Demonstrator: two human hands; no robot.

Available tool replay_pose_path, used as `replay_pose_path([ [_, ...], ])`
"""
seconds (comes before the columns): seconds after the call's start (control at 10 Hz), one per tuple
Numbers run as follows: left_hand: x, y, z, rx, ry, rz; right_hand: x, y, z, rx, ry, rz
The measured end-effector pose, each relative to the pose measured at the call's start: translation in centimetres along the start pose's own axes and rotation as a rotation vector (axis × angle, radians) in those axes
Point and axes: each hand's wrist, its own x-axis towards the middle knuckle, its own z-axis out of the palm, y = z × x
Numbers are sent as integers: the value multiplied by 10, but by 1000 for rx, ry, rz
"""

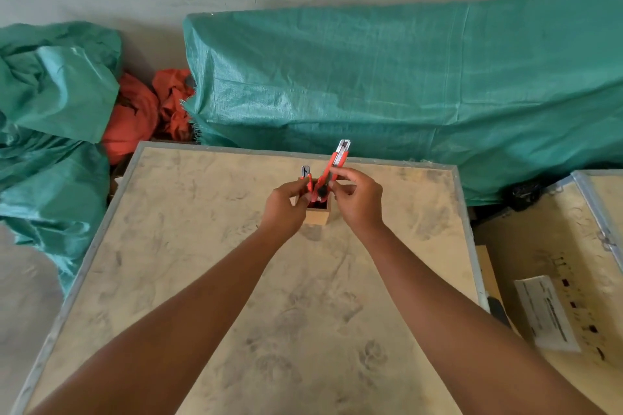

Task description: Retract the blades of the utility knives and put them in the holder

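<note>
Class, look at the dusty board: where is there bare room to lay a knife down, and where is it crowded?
Bare: the board left of the left hand to its metal edge, and right of the right hand. Crowded: the centre, where both hands hold red utility knives at the wooden holder.

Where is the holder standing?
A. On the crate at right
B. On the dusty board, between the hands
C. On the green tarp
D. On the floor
B: the holder stands on the board, with the left hand and right hand on either side.
</note>
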Motion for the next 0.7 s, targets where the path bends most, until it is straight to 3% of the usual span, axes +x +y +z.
replay_pose_path([
  [0.1, 15, -20, 3, 137, 33, -53, -2, 14, 17, -62, -8, -33],
  [0.3, 29, -33, 12, 179, -66, -200, -15, 32, 34, -145, -57, -56],
  [0.7, 19, -12, 12, 84, -74, -100, -18, 24, 26, -43, -51, 24],
])
